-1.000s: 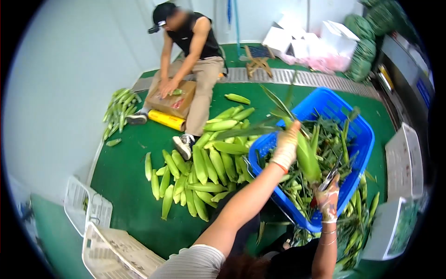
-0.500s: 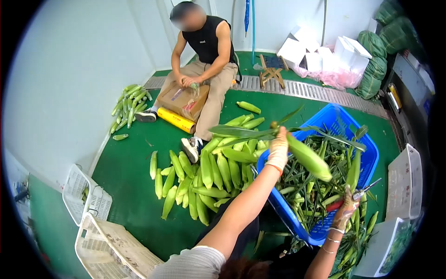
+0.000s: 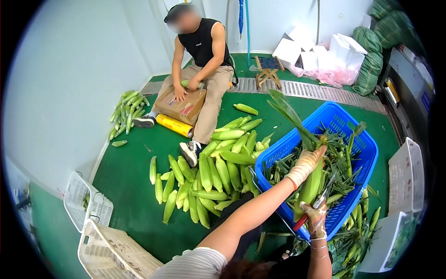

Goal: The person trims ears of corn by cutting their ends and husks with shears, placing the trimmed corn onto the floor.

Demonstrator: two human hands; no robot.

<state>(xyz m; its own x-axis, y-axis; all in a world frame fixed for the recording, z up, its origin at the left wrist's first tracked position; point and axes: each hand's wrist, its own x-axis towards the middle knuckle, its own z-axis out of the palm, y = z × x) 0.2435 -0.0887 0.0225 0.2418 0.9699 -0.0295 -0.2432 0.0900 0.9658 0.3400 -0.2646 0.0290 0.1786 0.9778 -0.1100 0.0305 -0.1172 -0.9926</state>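
Note:
My left hand (image 3: 305, 166), in a pale glove, is closed around the stalk end of an ear of corn (image 3: 312, 185) in green husk. Long leaves stick up past its fingers. The ear hangs tip-down over a blue basket (image 3: 368, 160) filled with husk leaves and stalks. Gloved too, my right hand (image 3: 317, 221) grips pruning shears (image 3: 300, 223) with a red handle, blades pointing up. Its thumb lies by the ear's lower tip; whether they touch I cannot tell. Left of the basket, a pile of corn ears (image 3: 223, 172) covers the floor.
A person (image 3: 200, 51) sits opposite, hands on a cardboard box (image 3: 186, 104), beside a yellow roll (image 3: 174, 125). Wrapped corn (image 3: 127, 111) lies by the wall. White crates (image 3: 104, 246) stand at left, more crates (image 3: 406, 176) at right. A folding stool (image 3: 268, 72) stands behind.
My left hand has moved down and right with the corn, which now points downward. My right hand has come left with the shears to the ear's tip. The other person's hands have shifted on the box.

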